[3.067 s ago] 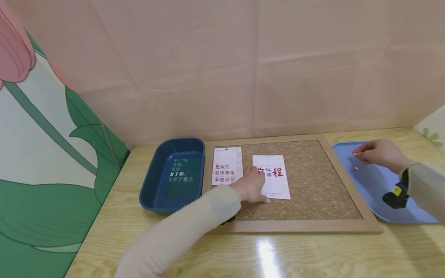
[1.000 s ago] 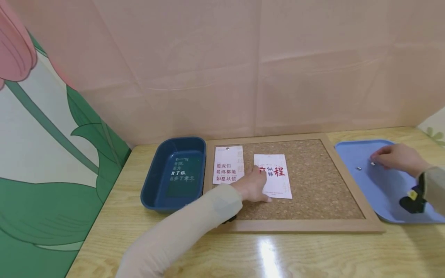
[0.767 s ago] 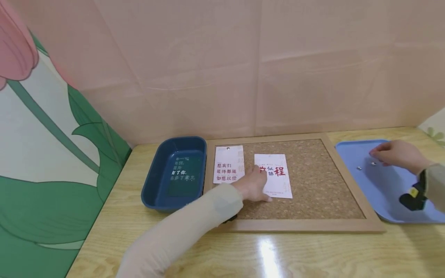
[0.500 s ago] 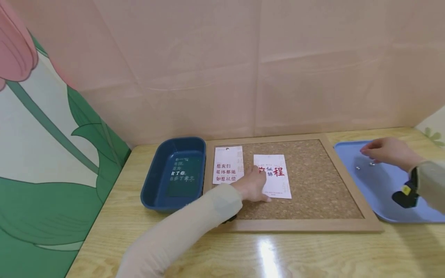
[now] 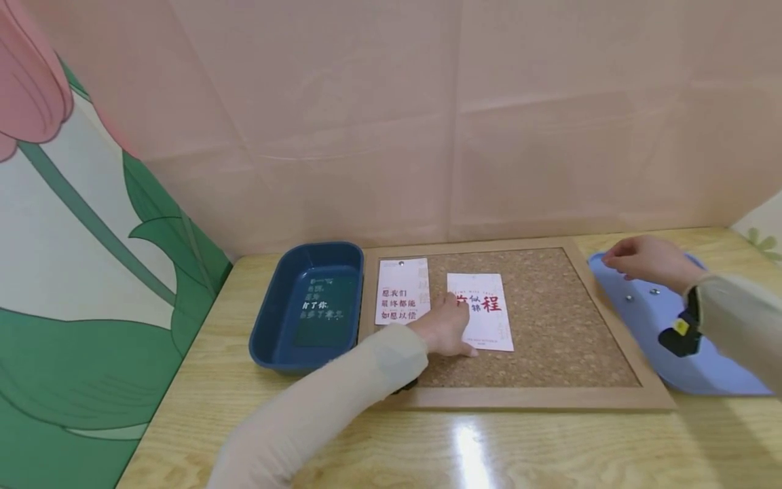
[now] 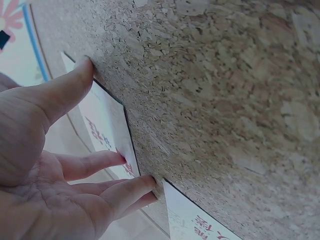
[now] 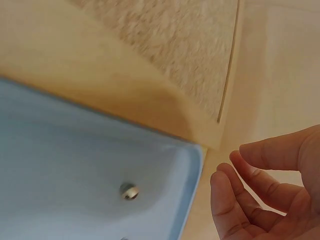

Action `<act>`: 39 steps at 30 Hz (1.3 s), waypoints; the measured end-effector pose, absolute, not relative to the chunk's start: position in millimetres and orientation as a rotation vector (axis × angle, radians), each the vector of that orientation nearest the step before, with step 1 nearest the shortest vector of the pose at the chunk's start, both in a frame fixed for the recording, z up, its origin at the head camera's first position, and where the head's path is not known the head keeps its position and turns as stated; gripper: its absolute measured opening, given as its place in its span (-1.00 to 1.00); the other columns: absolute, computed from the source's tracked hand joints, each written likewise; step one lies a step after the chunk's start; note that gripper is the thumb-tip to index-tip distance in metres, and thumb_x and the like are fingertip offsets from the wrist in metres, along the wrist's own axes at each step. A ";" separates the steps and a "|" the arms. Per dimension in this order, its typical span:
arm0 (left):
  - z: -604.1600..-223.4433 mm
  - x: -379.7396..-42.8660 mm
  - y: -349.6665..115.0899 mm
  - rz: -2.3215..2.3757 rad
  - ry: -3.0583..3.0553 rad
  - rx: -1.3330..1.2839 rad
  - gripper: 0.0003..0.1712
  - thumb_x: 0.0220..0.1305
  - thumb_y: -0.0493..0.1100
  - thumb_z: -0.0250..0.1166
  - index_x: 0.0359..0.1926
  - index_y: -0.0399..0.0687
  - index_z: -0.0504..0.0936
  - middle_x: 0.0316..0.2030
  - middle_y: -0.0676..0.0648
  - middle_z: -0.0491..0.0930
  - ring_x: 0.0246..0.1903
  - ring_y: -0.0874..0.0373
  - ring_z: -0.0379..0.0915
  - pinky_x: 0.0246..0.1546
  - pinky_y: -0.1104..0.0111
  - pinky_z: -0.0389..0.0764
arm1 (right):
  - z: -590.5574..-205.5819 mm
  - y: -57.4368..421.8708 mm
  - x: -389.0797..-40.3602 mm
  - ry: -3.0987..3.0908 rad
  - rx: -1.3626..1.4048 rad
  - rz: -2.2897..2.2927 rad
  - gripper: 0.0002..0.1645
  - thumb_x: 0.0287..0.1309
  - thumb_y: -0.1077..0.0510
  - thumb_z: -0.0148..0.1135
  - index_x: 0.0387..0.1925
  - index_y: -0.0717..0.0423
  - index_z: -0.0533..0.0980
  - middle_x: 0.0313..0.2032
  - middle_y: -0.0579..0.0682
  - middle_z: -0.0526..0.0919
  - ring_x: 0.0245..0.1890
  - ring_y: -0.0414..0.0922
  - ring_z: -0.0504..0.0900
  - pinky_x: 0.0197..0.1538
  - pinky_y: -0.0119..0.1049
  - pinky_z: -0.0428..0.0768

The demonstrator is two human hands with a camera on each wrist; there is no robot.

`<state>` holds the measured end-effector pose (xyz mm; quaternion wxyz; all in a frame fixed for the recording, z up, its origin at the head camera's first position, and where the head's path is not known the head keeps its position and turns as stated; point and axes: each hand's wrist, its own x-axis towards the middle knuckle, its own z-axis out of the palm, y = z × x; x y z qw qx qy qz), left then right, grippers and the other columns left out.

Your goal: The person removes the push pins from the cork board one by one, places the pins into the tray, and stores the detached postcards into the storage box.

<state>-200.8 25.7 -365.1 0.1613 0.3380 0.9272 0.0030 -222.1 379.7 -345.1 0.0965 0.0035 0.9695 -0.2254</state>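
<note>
A white card with red and black Chinese characters (image 5: pixel 489 319) lies on the framed cork board (image 5: pixel 562 319). My left hand (image 5: pixel 444 327) rests on it with spread fingers, thumb at its lower edge and fingertips by its left side, as the left wrist view shows. Over the far left corner of the blue tray (image 5: pixel 696 370) is my right hand (image 5: pixel 654 259). Its thumb and fingertips are drawn close together, and whether they pinch something small is hidden. Two small silvery pins, a left one (image 5: pixel 629 298) and a right one (image 5: pixel 655 291), lie in the tray.
Left of the held card, another white card (image 5: pixel 397 292) is fixed to the board by a silver pin (image 5: pixel 401 263). A dark blue bin (image 5: pixel 263 333) with a dark green card (image 5: pixel 320 326) inside stands left of the board. Behind the wooden table (image 5: pixel 391 448) hangs a pinkish sheet (image 5: pixel 342 122).
My right hand moved right over the tray, uncovering the second pin, then came back left and up to the tray's far corner. The left hand and cards stay in place.
</note>
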 end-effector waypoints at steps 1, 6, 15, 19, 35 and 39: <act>-365.4 -200.9 25.7 0.007 2.646 0.965 -0.17 0.16 0.20 0.33 0.25 -0.29 0.37 0.25 -0.29 0.33 0.36 -0.13 0.11 0.42 0.22 0.05 | -344.5 377.2 -223.3 2.868 0.009 -0.674 -0.44 0.33 -0.02 0.06 -0.02 0.48 0.45 -0.14 0.43 0.58 -0.35 0.02 0.66 -0.35 -0.14 0.57; -366.9 -202.3 25.6 0.010 2.644 0.972 -0.16 0.16 0.20 0.32 0.25 -0.30 0.37 0.25 -0.28 0.34 0.37 -0.13 0.09 0.42 0.21 0.04 | -341.6 363.0 -229.0 2.858 0.020 -0.692 -0.47 0.31 -0.01 0.08 -0.02 0.45 0.45 -0.12 0.41 0.59 -0.34 0.01 0.65 -0.28 -0.04 0.59; -366.9 -203.0 25.7 -0.009 2.648 0.974 -0.14 0.16 0.21 0.32 0.26 -0.31 0.35 0.24 -0.28 0.35 0.37 -0.12 0.10 0.43 0.20 0.02 | -342.9 336.3 -235.1 2.879 -0.058 -0.700 -0.57 0.28 0.09 0.07 -0.09 0.43 0.50 -0.24 0.29 0.65 -0.34 -0.01 0.62 -0.31 -0.14 0.57; -367.3 -203.0 26.2 -0.020 2.654 0.971 -0.15 0.15 0.22 0.32 0.25 -0.29 0.37 0.22 -0.26 0.36 0.34 -0.10 0.13 0.41 0.21 0.06 | -343.1 326.3 -236.5 2.889 -0.074 -0.677 -0.61 0.25 0.12 0.08 -0.11 0.41 0.52 -0.25 0.25 0.65 -0.28 0.03 0.58 -0.29 -0.12 0.54; -366.2 -202.1 25.4 -0.022 2.664 0.950 -0.18 0.14 0.22 0.33 0.23 -0.27 0.39 0.21 -0.25 0.36 0.33 -0.09 0.14 0.40 0.23 0.08 | -353.0 291.1 -241.8 2.950 -0.230 -0.693 -0.76 0.13 0.19 0.20 -0.29 0.34 0.60 -0.39 0.11 0.67 -0.39 -0.07 0.53 -0.39 -0.27 0.44; -366.1 -201.8 25.0 -0.023 2.663 0.954 -0.16 0.14 0.22 0.33 0.25 -0.28 0.37 0.22 -0.26 0.35 0.35 -0.09 0.12 0.41 0.22 0.06 | -358.7 285.9 -244.9 2.944 -0.246 -0.705 -0.77 0.11 0.20 0.22 -0.32 0.34 0.60 -0.45 0.03 0.64 -0.44 -0.11 0.50 -0.40 -0.29 0.43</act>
